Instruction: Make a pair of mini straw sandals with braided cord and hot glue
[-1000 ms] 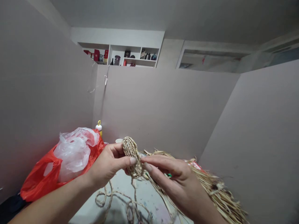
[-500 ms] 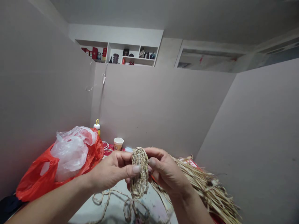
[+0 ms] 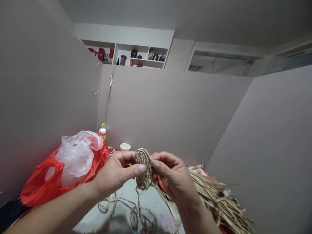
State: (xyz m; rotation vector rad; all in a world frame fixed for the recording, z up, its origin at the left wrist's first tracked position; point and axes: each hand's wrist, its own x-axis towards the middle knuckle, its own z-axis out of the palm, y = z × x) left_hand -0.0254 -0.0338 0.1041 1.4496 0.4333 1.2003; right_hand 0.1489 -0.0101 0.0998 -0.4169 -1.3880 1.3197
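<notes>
Between my hands, above the table, I hold a small oval piece of coiled, braided straw [image 3: 143,172]. My left hand [image 3: 119,170] grips its left side, the thumb pressed flat on the front face and the fingers behind. At the right edge my right hand [image 3: 174,175] pinches the rim between thumb and index finger; its other fingers are partly hidden. From the lower end of the piece a braided straw cord [image 3: 138,204] hangs down and lies in loose loops on the pale tabletop [image 3: 126,191].
A red plastic bag [image 3: 41,182] with a whitish bag [image 3: 73,162] stands at left. Behind are a paper cup [image 3: 125,147] and a yellow-and-white bottle [image 3: 103,131]. Dry straw [image 3: 219,201] lies at right. Something orange [image 3: 161,185] shows beside my right hand. Grey partitions [image 3: 156,107] surround the table.
The coiled straw piece has risen slightly and tilted, so it looks shorter. My right thumb has moved up along its edge. The view has shifted a little.
</notes>
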